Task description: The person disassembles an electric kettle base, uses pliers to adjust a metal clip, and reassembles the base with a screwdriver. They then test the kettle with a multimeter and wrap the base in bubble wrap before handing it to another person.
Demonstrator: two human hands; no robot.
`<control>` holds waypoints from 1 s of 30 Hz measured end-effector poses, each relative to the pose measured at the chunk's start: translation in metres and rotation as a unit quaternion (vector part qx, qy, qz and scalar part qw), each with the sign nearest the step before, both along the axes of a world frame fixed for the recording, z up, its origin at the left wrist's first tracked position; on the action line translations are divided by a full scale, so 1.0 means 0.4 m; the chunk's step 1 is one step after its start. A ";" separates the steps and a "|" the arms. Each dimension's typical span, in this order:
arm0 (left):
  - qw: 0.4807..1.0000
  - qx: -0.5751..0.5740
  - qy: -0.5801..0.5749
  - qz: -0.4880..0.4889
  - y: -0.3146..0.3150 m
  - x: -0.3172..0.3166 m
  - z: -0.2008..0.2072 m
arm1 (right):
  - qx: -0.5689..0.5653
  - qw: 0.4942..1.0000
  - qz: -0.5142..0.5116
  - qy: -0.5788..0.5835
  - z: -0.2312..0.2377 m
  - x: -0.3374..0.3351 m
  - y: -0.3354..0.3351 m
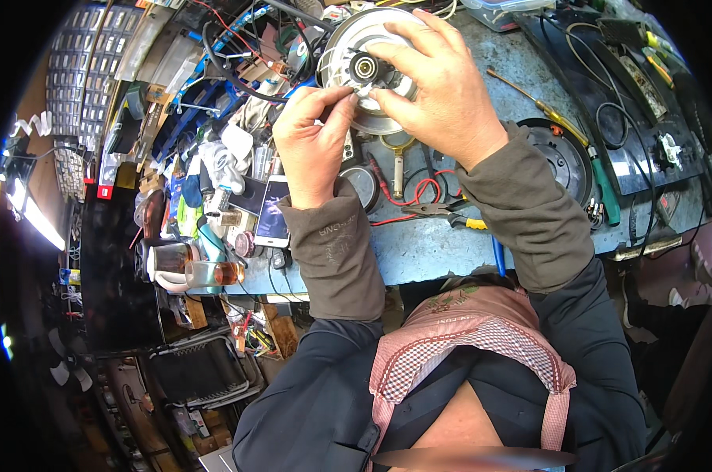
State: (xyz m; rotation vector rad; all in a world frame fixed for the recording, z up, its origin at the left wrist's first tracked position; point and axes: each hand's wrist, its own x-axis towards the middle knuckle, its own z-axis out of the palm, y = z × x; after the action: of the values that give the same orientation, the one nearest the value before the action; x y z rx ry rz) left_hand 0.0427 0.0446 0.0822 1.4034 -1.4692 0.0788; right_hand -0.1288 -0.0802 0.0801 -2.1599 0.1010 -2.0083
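Note:
At the far edge of the bench work area is a round white and silver appliance part (343,49), with a black ringed connector (364,68) at its centre. My right hand (450,102) grips it from the right, fingers spread over its face and thumb near the connector. On the other side, my left hand (309,138) pinches thumb and forefinger together just below the connector. Whatever sits between those fingertips is too small to make out. Combination pliers (442,210) with yellow and black handles lie nearer me, beside a red test lead (424,189).
A black round base (557,153) lies right, near a green-handled screwdriver (605,193), a yellow-handled screwdriver (564,122) and a dark flat panel (623,153). A white phone (273,212) lies by my left wrist. A glass of brown liquid (214,274) stands at the bench's left front, with clutter behind.

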 end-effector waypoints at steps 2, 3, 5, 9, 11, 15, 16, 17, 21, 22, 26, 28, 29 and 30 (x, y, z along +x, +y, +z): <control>1.000 -0.010 -0.018 0.009 -0.006 0.003 -0.007 | -0.001 1.000 0.003 -0.004 0.000 0.003 -0.001; 0.999 -0.015 -0.026 0.015 -0.010 0.004 -0.011 | 0.003 1.000 0.009 0.003 0.004 -0.005 0.004; 0.998 -0.024 -0.043 0.024 -0.015 0.003 -0.016 | -0.003 1.000 -0.007 0.008 0.005 -0.009 0.006; 0.994 -0.040 -0.084 0.049 -0.026 0.002 -0.020 | 0.036 0.995 -0.086 0.033 -0.046 0.020 -0.004; 0.990 -0.052 -0.111 0.067 -0.028 0.002 -0.025 | 0.065 0.991 -0.104 0.057 -0.059 0.031 -0.005; 0.980 -0.065 -0.158 0.102 -0.028 -0.029 -0.014 | 0.066 0.991 -0.107 0.049 -0.061 0.035 -0.011; 0.979 -0.067 -0.160 0.111 -0.028 -0.033 -0.019 | 0.066 0.991 -0.107 0.039 -0.053 0.036 -0.006; 0.977 -0.068 -0.162 0.121 -0.028 -0.038 -0.024 | 0.034 0.996 -0.077 0.040 -0.041 0.028 -0.006; 0.970 -0.078 -0.185 0.133 -0.037 -0.050 -0.028 | 0.036 0.996 -0.069 0.037 -0.049 0.030 -0.017; 0.969 -0.078 -0.190 0.133 -0.038 -0.050 -0.029 | 0.069 0.993 -0.091 0.036 -0.056 0.042 -0.014; 0.967 -0.085 -0.187 0.151 -0.045 -0.054 -0.033 | 0.076 0.992 -0.086 0.060 -0.058 0.048 -0.012; 0.966 -0.088 -0.177 0.165 -0.046 -0.064 -0.037 | 0.077 0.991 -0.083 0.068 -0.054 0.044 -0.010; 0.964 -0.096 -0.188 0.161 -0.048 -0.065 -0.033 | 0.075 0.991 -0.089 0.063 -0.052 0.042 -0.008; 0.971 -0.078 -0.168 0.152 -0.043 -0.065 -0.029 | 0.073 0.991 -0.094 0.059 -0.054 0.040 -0.005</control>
State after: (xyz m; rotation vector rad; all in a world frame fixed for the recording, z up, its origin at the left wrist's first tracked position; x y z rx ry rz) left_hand 0.0169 0.0275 0.0708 1.5267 -1.4667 0.6386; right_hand -0.1126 -0.0821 0.0585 -2.2469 0.4705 -1.8966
